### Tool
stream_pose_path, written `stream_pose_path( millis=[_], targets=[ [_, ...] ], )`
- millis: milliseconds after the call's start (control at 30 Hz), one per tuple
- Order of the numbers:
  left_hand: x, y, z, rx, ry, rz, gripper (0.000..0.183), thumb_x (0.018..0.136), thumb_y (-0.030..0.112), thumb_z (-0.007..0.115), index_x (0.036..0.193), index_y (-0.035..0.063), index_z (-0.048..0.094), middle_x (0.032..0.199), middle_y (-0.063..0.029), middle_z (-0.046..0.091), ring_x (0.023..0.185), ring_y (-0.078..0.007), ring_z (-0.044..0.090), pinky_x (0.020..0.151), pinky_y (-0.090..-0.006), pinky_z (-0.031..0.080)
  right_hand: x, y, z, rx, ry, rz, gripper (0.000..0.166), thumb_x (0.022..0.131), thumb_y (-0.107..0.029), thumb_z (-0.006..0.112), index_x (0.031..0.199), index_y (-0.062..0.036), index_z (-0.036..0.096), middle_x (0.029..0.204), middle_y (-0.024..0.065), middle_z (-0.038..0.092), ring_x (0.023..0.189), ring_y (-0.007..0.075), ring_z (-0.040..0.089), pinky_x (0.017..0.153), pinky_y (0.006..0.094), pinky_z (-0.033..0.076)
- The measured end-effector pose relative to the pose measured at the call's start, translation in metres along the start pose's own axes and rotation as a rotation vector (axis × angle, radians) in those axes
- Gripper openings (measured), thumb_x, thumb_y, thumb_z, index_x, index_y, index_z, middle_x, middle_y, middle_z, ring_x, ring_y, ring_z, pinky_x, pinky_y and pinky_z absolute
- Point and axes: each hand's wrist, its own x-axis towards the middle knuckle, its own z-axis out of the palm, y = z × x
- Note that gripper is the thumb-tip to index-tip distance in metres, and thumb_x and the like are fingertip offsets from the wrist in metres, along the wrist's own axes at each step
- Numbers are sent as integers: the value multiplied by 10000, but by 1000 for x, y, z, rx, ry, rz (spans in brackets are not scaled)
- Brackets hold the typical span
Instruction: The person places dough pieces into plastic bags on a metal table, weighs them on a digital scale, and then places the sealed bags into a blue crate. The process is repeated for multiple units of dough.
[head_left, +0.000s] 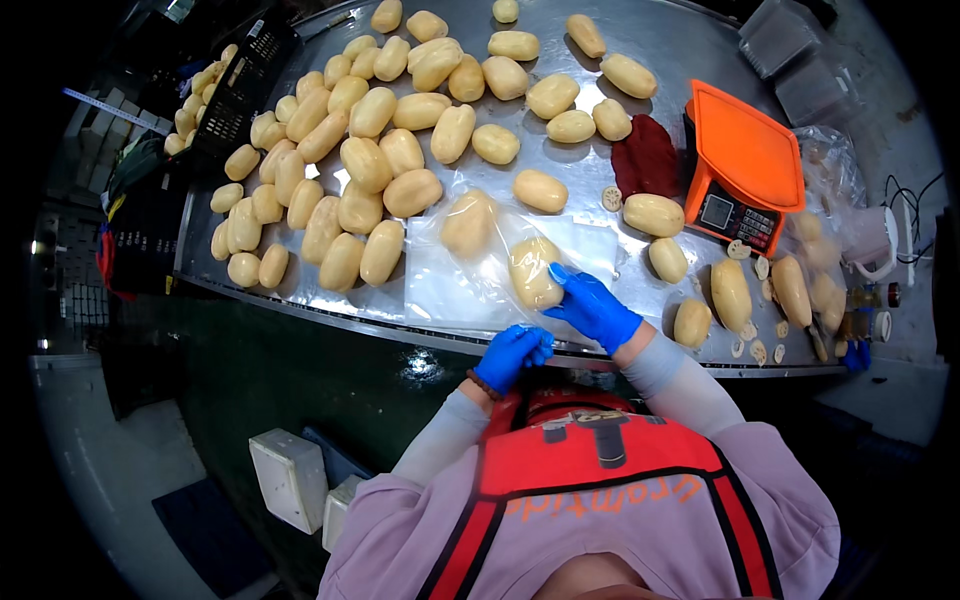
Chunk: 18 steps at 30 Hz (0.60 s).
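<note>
My right hand (596, 306), in a blue glove, grips a peeled lotus root segment (534, 276) at its right end; clear plastic film of a bag lies over or around the root. My left hand (513, 355), also gloved in blue, is at the table's front edge with its fingers curled by the bag's near edge; whether it pinches the film cannot be told. Another lotus root segment (469, 223) sits farther along inside the clear plastic bag (491, 262). Under them lies a stack of flat clear bags (442, 300) on the metal table (637, 337).
Many peeled lotus roots (367, 165) cover the table's left. An orange scale (746, 150) stands at the right, beside a dark red cloth (646, 154). Cut slices (759, 351) and a knife (817, 342) lie near the right front. A black crate (244, 79) holds more roots.
</note>
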Motion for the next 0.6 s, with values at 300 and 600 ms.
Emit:
stream_pose_path(
  millis=[300,600],
  targets=[
    [6,8,-12,83,-78,-64,270,916,209,493,805,3,628,664,-58,606,575,-117,564,553,-220,446,66,38,9,-817,50,-393,350,843,-331,640,988,-13,627,927,158,635,814,219,608,708,340,485],
    [-27,125,-23,-6,-239,172,288,859,198,520,630,25,538,573,-59,514,504,-130,485,471,-251,364,14,-42,63,-1205,199,-959,313,821,-330,667,960,-50,647,874,145,660,743,283,647,672,386,514]
  ],
)
